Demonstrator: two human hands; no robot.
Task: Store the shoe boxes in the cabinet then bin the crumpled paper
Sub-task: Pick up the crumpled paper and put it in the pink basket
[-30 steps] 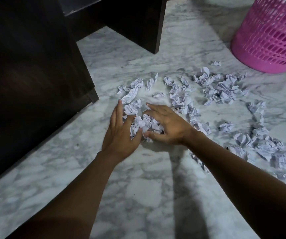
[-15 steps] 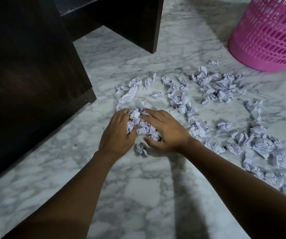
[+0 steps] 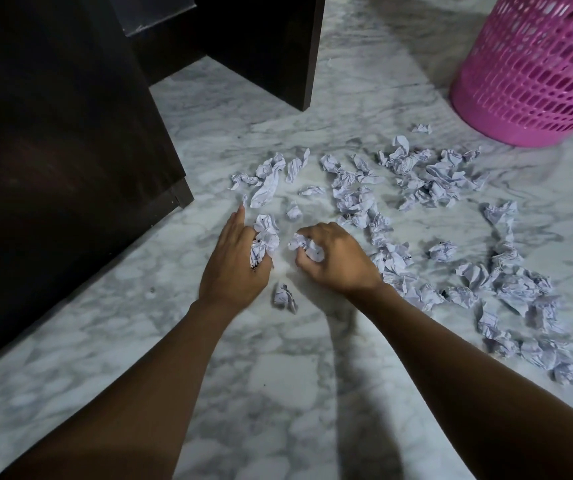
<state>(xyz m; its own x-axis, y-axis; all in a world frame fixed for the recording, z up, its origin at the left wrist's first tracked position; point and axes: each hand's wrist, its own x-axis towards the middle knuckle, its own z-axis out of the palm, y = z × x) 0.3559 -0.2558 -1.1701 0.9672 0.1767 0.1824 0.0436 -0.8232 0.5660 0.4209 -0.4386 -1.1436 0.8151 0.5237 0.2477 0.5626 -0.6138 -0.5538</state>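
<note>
My left hand (image 3: pixel 235 263) is curled around a clump of crumpled paper (image 3: pixel 263 239), thumb and lower fingers pressed into it while my index finger points straight out along the floor toward the far side. My right hand (image 3: pixel 335 259) is clenched into a loose fist around a second wad (image 3: pixel 307 247), knuckles up, white folds poking out between thumb and fingers. Both hands rest low on the marble floor (image 3: pixel 278 375), near each other but apart, with a bare strip of floor between them. The paper is pale, bluish-white, lined sheet squeezed into small ragged balls with sharp creases and faint dark ink marks. One loose ball (image 3: pixel 284 296) lies just near my hands, between my wrists. Many more scraps (image 3: pixel 427 181) are scattered to the far right, in a loose arc that runs from a strip beyond my left fingertip across to a dense pile and down the right side toward the near edge. The pink lattice bin (image 3: pixel 534 71) stands upright at the far right, beyond the scraps, with one small ball close to its base. The dark cabinet (image 3: pixel 63 150) fills the left side, its corner just far and left of my left hand.
</note>
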